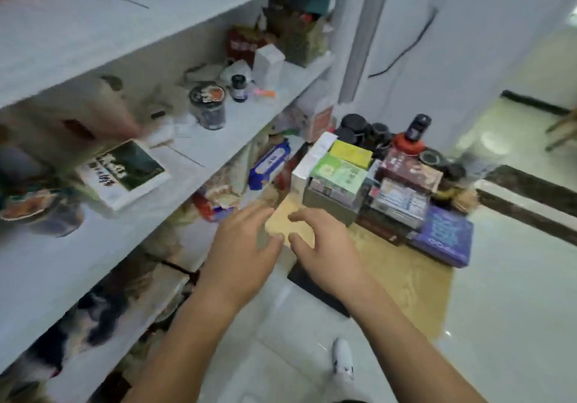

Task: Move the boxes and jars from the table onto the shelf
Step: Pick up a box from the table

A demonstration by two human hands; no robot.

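"Boxes [340, 173] and jars [354, 123]: where do they sit in the head view?"

"Most are on the counter [406, 280], which stands to your right of the shelf [175, 190]. The boxes are stacked in a tight cluster. A green box [335, 177] lies on top, with a yellow box [351, 152] just behind it. A purple box [443, 237] lies at the cluster's near right corner. The dark-lidded jars stand bunched at the far end, behind the boxes and beside a red-and-black bottle [412, 135]."

"Is anything on the shelf?"

"Yes. A green-and-white box [125, 171] lies flat on the middle board, near its front edge. Further along stands a single jar [208, 107] with a dark printed lid, and a small dark bottle [239, 88] is just beyond it. The lower boards are crowded, but the picture is too blurred to name what is there."

"And my hands?"

"Both reach out in front of you, over the bare near end of the counter. Your left hand [246, 249] has its fingers spread and loosely bent, and it holds nothing. Your right hand [324, 246] is just beside it, bent the same way and also empty. The two thumbs are close together but apart. Neither hand touches a box or a jar, and the stacked boxes lie just past your right fingertips."
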